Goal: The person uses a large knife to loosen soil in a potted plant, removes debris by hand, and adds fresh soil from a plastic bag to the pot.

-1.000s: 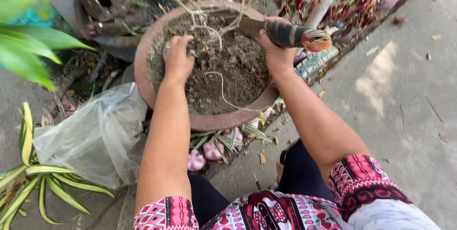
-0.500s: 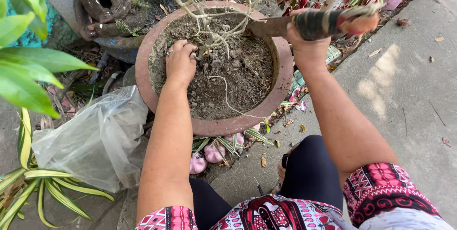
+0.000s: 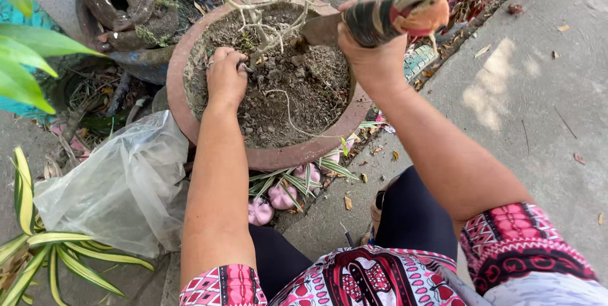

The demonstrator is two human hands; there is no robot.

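Since the earlier frame the right hand (image 3: 373, 59) has raised its gripped trowel (image 3: 380, 19) higher over the clay pot (image 3: 278, 154). The left hand (image 3: 225, 78) stays curled, fingers pinching soil (image 3: 291, 97) beside bare stems (image 3: 259, 21). The trowel's blade is mostly hidden.

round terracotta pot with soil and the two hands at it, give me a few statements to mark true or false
1. The right hand grips a tool with a dark wrapped handle, its blade toward the soil. True.
2. The left hand rests on the grey concrete pavement. False: it is down on the soil inside the round terracotta pot, at the base of the bare twiggy plant.
3. A crumpled clear plastic bag lies beside the pot. True.
4. The pot holds a plant in full green leaf. False: its branches are bare.
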